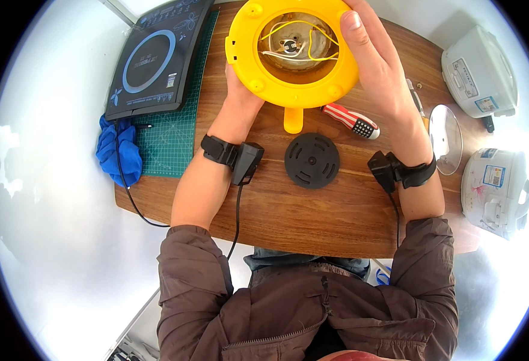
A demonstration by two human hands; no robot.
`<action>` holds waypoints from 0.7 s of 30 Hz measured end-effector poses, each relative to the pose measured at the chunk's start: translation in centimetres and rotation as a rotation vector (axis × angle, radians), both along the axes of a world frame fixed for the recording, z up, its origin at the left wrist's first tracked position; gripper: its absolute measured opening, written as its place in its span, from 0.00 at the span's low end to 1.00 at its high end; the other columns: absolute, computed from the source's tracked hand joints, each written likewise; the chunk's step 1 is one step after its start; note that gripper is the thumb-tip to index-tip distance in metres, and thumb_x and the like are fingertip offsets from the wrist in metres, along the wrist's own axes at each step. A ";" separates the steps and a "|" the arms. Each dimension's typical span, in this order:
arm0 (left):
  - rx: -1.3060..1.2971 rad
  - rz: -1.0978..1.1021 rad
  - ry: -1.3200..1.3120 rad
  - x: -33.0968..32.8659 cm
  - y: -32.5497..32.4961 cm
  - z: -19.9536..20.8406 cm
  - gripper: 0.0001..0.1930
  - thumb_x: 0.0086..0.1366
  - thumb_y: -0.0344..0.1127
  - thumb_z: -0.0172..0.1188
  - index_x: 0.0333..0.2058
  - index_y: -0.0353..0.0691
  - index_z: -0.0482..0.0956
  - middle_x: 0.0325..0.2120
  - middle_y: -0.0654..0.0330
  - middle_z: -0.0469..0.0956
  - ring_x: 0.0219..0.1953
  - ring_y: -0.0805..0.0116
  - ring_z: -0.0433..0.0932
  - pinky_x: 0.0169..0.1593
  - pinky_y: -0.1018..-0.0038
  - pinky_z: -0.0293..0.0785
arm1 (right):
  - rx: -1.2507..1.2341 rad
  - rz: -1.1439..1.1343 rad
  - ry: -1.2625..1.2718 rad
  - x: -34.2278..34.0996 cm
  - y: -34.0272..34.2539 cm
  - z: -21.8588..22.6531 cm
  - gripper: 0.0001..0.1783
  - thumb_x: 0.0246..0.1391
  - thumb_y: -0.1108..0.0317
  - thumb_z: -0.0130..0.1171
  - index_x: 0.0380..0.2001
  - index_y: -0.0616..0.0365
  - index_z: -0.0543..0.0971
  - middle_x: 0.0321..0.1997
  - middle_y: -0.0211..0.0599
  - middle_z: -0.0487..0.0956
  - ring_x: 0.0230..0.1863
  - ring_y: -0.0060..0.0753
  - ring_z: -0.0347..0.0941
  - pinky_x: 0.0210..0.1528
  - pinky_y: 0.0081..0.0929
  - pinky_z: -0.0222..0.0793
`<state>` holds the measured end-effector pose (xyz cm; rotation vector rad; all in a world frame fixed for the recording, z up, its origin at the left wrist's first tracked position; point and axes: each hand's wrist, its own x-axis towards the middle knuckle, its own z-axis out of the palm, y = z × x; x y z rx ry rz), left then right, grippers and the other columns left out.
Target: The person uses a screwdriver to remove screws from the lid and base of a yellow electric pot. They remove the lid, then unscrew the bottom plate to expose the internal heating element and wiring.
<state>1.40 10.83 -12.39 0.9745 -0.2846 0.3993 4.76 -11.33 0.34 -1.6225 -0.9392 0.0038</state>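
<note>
Both my hands hold up a yellow electric pot (246,72), turned so its underside faces me, over the far part of the table. Through its round opening show a metal bottom (318,42) and yellow and white wires. My left hand (240,90) grips the left side, its fingers mostly hidden behind the pot. My right hand (376,54) clasps the right rim, thumb on top. The pot's stubby handle (293,120) points toward me. Nearer lies a round black slotted base cover (312,171). A screwdriver (351,120) with a striped red-and-white handle rests beneath the right side.
An induction cooker (149,60) sits on a green cutting mat (168,144) at the left, beside a bunched blue cloth (118,153). At the right stand two white rice cookers (480,72) and a clear lid (446,139). Cables run from both my wrist straps.
</note>
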 end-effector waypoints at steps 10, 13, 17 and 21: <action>-0.324 0.192 0.120 0.4 -0.5 3.4 0.20 0.80 0.46 0.53 0.60 0.39 0.78 0.54 0.58 0.84 0.54 0.62 0.83 0.59 0.65 0.81 | 0.180 0.048 0.273 1.1 0.2 0.0 0.32 0.80 0.51 0.42 0.72 0.66 0.60 0.64 0.41 0.73 0.65 0.30 0.69 0.68 0.28 0.66; -0.269 0.431 0.040 0.8 -1.5 6.6 0.17 0.80 0.42 0.56 0.54 0.32 0.80 0.47 0.56 0.84 0.46 0.66 0.83 0.51 0.72 0.82 | 0.154 0.070 0.203 2.5 -0.2 -0.6 0.31 0.80 0.51 0.41 0.73 0.65 0.61 0.64 0.39 0.73 0.65 0.29 0.69 0.67 0.28 0.66; -0.060 0.717 -0.047 0.2 -0.9 9.2 0.17 0.79 0.40 0.58 0.53 0.30 0.81 0.46 0.55 0.85 0.45 0.67 0.84 0.50 0.73 0.83 | 0.067 0.138 0.374 2.3 -1.5 0.2 0.32 0.81 0.49 0.40 0.73 0.62 0.61 0.65 0.38 0.73 0.66 0.29 0.69 0.67 0.30 0.68; -0.062 0.721 -0.108 -0.1 0.0 10.1 0.17 0.79 0.40 0.58 0.53 0.30 0.82 0.46 0.55 0.85 0.45 0.67 0.84 0.49 0.73 0.83 | 0.107 0.148 0.326 2.2 -0.8 0.2 0.33 0.80 0.49 0.40 0.75 0.62 0.59 0.66 0.38 0.72 0.66 0.30 0.70 0.67 0.30 0.69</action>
